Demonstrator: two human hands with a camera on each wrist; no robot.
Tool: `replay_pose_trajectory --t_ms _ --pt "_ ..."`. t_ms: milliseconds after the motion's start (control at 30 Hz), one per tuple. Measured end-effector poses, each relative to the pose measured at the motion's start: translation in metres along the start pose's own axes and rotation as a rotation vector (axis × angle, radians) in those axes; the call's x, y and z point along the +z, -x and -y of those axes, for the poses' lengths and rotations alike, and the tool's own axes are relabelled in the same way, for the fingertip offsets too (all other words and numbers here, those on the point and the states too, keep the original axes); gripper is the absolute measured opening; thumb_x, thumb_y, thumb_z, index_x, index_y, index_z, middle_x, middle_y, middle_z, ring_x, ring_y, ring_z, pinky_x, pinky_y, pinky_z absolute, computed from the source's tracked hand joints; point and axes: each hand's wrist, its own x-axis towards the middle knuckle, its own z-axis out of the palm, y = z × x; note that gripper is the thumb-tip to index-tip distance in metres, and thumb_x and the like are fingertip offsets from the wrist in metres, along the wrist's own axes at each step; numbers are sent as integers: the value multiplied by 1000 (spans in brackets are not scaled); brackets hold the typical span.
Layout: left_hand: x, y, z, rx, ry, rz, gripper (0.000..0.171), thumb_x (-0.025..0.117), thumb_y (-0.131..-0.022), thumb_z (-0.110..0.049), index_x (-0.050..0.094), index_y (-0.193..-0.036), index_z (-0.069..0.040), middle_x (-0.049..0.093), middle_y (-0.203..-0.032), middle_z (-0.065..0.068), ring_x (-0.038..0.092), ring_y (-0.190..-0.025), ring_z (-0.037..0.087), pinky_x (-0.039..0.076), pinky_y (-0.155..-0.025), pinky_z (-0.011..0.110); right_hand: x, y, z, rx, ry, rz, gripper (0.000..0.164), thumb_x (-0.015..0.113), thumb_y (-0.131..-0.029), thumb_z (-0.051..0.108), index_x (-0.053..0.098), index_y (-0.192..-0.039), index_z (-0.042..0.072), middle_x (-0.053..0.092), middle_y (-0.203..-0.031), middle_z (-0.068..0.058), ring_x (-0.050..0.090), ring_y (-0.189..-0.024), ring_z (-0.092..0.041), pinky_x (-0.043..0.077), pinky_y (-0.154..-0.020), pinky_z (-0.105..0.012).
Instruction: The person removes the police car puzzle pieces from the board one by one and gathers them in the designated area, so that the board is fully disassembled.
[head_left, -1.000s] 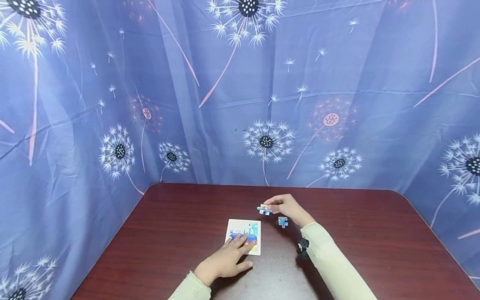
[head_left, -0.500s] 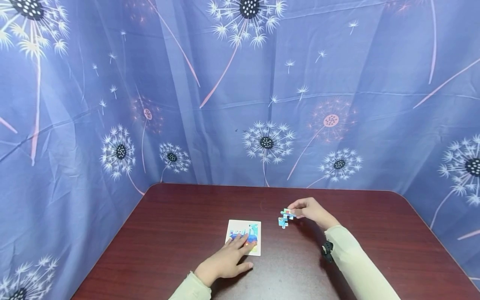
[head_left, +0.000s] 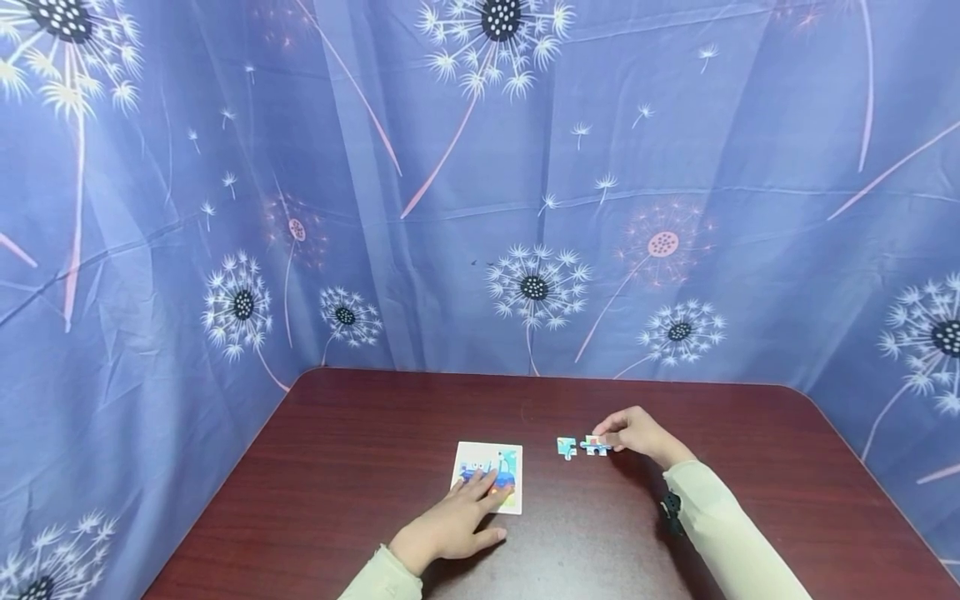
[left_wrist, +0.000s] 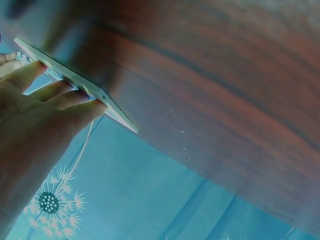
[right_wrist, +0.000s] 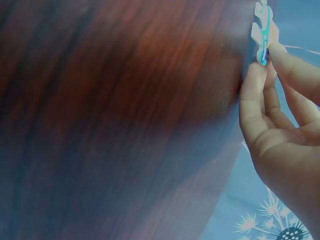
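My left hand (head_left: 452, 521) lies with fingers spread on a small square puzzle board (head_left: 512, 502), which has a white border and a blue cartoon picture. In the left wrist view the fingertips press along the board (left_wrist: 118, 114). Thumb and fingers of my right hand (head_left: 639, 435) pinch a jigsaw piece (head_left: 592, 446) coloured blue, white and red, low over the table. The right wrist view shows that jigsaw piece (right_wrist: 265, 31) edge-on at the fingertips. Just left of it lies a second, blue jigsaw piece (head_left: 566, 447). The fingers cover the lower part of the board's picture.
All of this is on a dark red-brown wooden table (head_left: 360, 433) with rounded far corners. A blue curtain (head_left: 450, 275) printed with dandelions hangs behind and along the sides. A black strap-like item (head_left: 671, 508) sits at the right sleeve.
My right hand has carried its jigsaw piece to the right and lower, past the second piece to its right side. The left hand has stayed in place on the board.
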Motion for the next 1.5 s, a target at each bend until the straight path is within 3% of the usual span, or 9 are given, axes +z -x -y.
replay_pose_trajectory --t_ms 333,733,933,1200,1500 --pt "2 0 0 8 -11 -8 61 52 -97 -44 35 -150 -20 28 -155 15 25 -142 36 24 -113 53 2 1 -2 -1 132 -57 10 66 -82 -6 73 -88 -4 70 -78 -8 54 -63 -14 48 -57 -31" --pt "1 1 0 2 -13 -14 61 53 -97 -43 36 -150 -20 28 -155 14 25 -142 36 24 -112 53 2 2 -2 -6 179 -97 8 71 -79 -5 75 -84 0 72 -88 -11 57 -72 -15 48 -63 -30" --pt "1 0 -1 3 -9 -10 61 53 -97 -43 35 -150 -20 28 -155 15 25 -142 36 24 -112 53 0 0 -1 -5 168 -89 8 71 -82 -1 75 -89 1 71 -93 -11 61 -79 -17 51 -66 -32" --pt "2 0 0 5 -12 -9 61 52 -97 -44 35 -151 -20 28 -155 14 25 -142 35 24 -112 53 14 -11 15 -154 90 -55 14 69 -85 -2 72 -97 -6 71 -94 -15 64 -76 -16 53 -64 -27" --pt "2 -1 1 -4 -11 -6 61 52 -96 -45 35 -150 -21 28 -156 13 24 -143 35 25 -112 55 52 -30 41 -268 64 19 16 69 -86 2 72 -100 -6 71 -97 -18 65 -82 -15 53 -70 -24"
